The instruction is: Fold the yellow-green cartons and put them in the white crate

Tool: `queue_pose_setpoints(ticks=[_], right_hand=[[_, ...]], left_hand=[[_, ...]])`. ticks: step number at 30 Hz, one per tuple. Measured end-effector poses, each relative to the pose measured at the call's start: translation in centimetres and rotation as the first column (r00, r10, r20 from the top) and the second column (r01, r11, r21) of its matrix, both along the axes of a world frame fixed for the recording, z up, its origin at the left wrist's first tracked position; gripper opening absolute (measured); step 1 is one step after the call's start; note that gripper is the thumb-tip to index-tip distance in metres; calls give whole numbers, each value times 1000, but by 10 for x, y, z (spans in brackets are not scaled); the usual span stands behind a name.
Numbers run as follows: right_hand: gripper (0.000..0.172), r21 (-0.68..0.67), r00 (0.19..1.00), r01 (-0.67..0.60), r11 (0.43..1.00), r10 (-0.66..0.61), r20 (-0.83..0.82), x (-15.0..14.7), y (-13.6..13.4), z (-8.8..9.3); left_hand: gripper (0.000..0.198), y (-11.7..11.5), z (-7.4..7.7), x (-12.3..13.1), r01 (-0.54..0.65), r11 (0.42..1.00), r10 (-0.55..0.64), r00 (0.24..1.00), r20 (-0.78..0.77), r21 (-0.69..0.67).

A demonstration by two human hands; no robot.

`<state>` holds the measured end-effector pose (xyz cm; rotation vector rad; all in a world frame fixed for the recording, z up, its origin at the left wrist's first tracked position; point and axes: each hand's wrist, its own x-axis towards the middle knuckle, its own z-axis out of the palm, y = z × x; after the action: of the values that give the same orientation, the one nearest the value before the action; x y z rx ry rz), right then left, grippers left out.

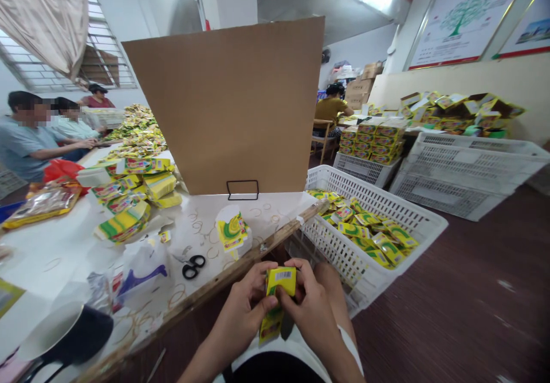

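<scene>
Both my hands are in my lap below the table edge, gripping one small yellow packet (pixel 280 284) with a barcode on its top flap. My left hand (pixel 240 314) pinches its left side and my right hand (pixel 313 308) closes over its right side. The packet's lower part (pixel 270 326) hangs down between my wrists. On the table just ahead lies another yellow and green packet in clear wrap (pixel 232 231), and black scissors (pixel 193 266) lie to its left.
A cardboard sheet (pixel 232 102) stands upright on the white table (pixel 55 245). Stacks of yellow packets (pixel 129 200) and rubber bands lie on the table. A white basket (pixel 412 217) of folded packets stands at my right. Other people sit at far left.
</scene>
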<state>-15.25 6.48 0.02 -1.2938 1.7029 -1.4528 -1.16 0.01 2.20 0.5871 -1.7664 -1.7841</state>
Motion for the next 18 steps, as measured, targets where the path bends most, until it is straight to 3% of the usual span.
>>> queue_pose_setpoints(ticks=[5,7,10,13,15,16,17,18], right_hand=[[27,-141,992,-38,989,21,-125,-12,4,22],[22,-170,995,-42,985,26,-99,-14,4,29],[17,-154,994,-53,987,67,90,-12,2,25],[19,-134,938,-35,990,79,337,-11,-3,5],[24,-163,860,141,976,-39,509,-19,-7,-10],[28,-185,785,305,934,-137,604,-26,-9,-16],[33,-212,680,488,847,-217,700,-34,-11,-20],[38,-224,630,567,793,-243,738,-42,-12,-23]], left_hand=[[43,-4,-1,1,-65,997,66,998,-9,42],[43,-5,-4,1,-72,996,73,997,-15,57],[43,-3,-8,-2,-76,996,77,997,-9,53],[44,-3,-8,-7,-101,994,103,994,43,-46],[44,-10,-7,-9,-157,963,178,981,80,-217],[45,-17,-8,-9,-201,925,244,965,97,-322],[47,-26,-9,-9,-246,869,320,941,109,-430],[50,-36,-12,-7,-280,800,402,907,128,-531]])
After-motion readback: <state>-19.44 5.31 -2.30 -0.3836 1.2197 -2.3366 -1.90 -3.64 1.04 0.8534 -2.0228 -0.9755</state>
